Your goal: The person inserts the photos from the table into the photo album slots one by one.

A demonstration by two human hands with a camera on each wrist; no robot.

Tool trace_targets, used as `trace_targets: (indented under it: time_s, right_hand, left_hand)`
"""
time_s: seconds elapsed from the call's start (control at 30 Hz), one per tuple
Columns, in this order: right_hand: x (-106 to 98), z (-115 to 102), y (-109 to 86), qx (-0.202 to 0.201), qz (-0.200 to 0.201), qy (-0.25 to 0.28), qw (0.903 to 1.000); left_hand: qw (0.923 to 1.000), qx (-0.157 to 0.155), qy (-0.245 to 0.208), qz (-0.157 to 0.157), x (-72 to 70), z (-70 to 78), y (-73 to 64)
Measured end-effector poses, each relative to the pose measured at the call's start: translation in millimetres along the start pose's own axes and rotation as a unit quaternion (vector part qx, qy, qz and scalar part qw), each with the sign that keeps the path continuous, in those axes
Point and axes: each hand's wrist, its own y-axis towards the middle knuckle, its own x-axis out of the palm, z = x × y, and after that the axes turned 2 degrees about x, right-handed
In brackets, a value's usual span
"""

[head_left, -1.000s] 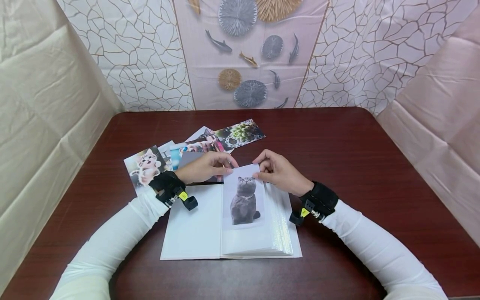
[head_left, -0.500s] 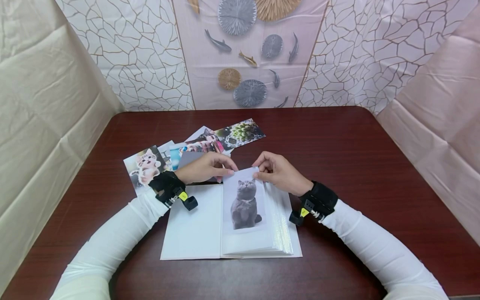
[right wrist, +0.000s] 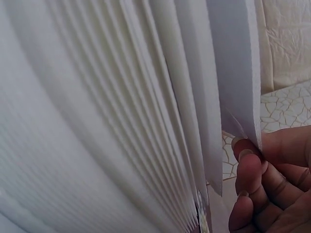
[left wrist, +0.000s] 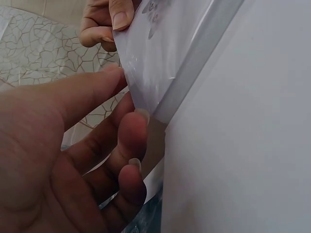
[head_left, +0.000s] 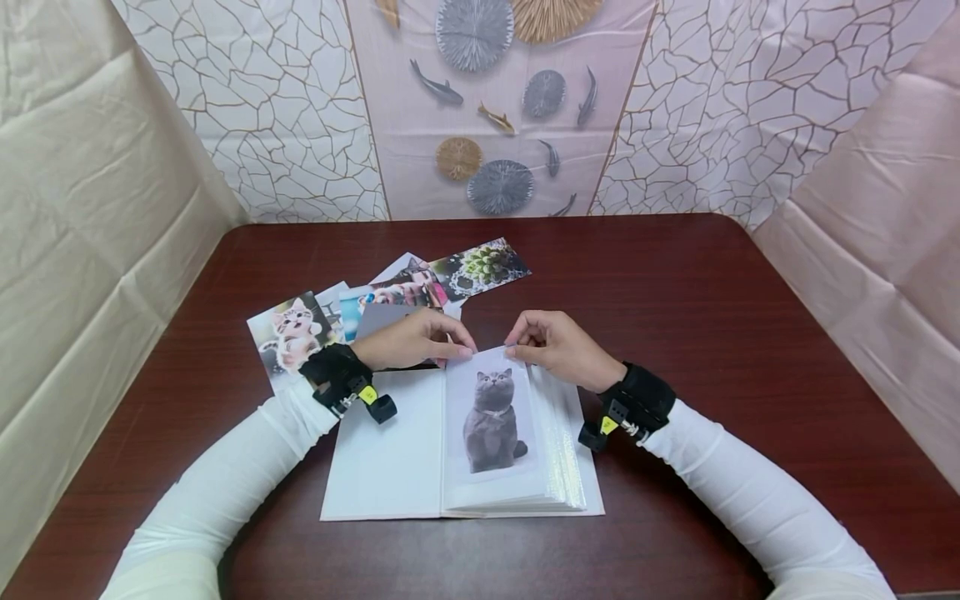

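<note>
Well, the left hand (head_left: 416, 337) and the right hand (head_left: 564, 347) each pinch a far corner of the cat photo (head_left: 493, 425), which lies on the right side of the open album (head_left: 386, 450); other photos (head_left: 296, 329) overlap farther left on the table (head_left: 675, 300).

Bright, even light fills the head view, with sheen on the dark red-brown wooden table (head_left: 480, 557) at six o'clock and glitter on the stacked translucent album pages (head_left: 566, 467) at five. The left wrist view is dimmer, the bare left hand (left wrist: 73, 167) shaded at eight, glare streaking the glossy clear plastic sleeve (left wrist: 167, 80) at twelve. In the right wrist view, those pages blur toward eight.
</note>
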Motion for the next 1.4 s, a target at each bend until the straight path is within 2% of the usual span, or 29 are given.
trace_targets:
  time_s: [0.47,0.77,1.2,1.4]
  right_hand:
    - [-3.3,-1.5,-0.9,0.000,-0.010,-0.022,0.9997]
    - [-2.6,-1.3,-0.5,0.004,-0.018,-0.026,0.9995]
    - [-0.6,1.8,-0.2,0.000,-0.016,-0.017,0.9997]
    - [-0.5,3.1,1.3,-0.011,-0.007,-0.010,0.9999]
  left_hand:
    - [0.9991,0.031,0.023,-0.017,0.0,-2.2,1.4]
    - [0.9993,0.022,0.024,-0.021,1.4,-2.2,1.0]
    - [0.9981,0.040,0.032,-0.033,3.6,-2.3,1.7]
    - [0.9983,0.034,0.040,-0.024,5.6,0.1,2.0]
